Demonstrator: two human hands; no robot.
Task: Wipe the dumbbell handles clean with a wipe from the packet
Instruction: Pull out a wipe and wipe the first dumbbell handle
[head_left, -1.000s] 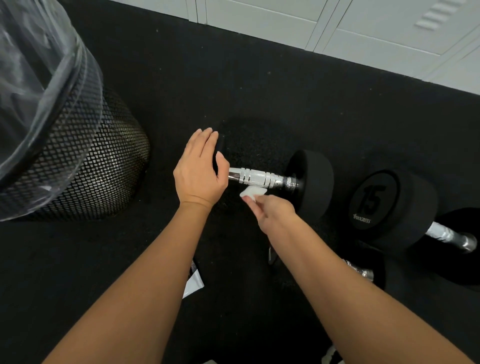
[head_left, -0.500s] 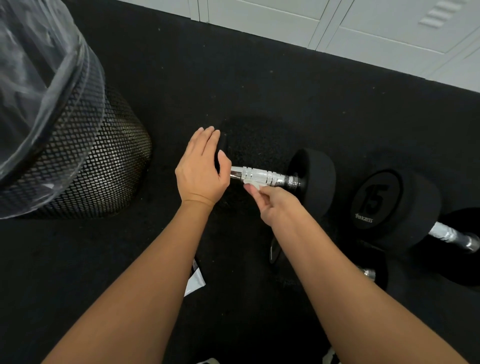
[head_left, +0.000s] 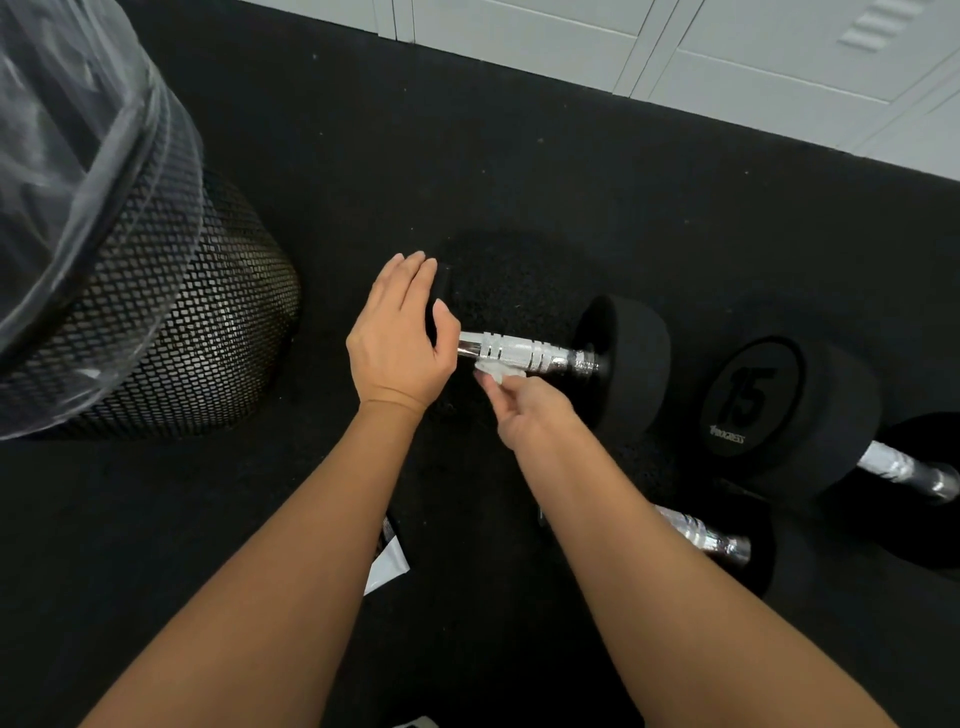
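A black dumbbell lies on the dark floor, its chrome handle (head_left: 524, 353) running left to right between two black heads. My left hand (head_left: 400, 338) rests with straight fingers on the left head, which it mostly hides. My right hand (head_left: 530, 410) pinches a small white wipe (head_left: 496, 370) against the underside of the handle near its left end. The right head (head_left: 626, 358) stands free. A white packet (head_left: 387, 564) lies on the floor, partly hidden under my left forearm.
A black mesh bin (head_left: 156, 322) with a clear plastic liner stands at the left. A second dumbbell marked 15 (head_left: 753, 405) lies at the right, and a third chrome handle (head_left: 706, 535) shows below it. Grey lockers (head_left: 727, 57) line the far edge.
My right hand has brought the wipe up from below the handle and now presses it against the bar's underside. My left hand has stayed on the left head.
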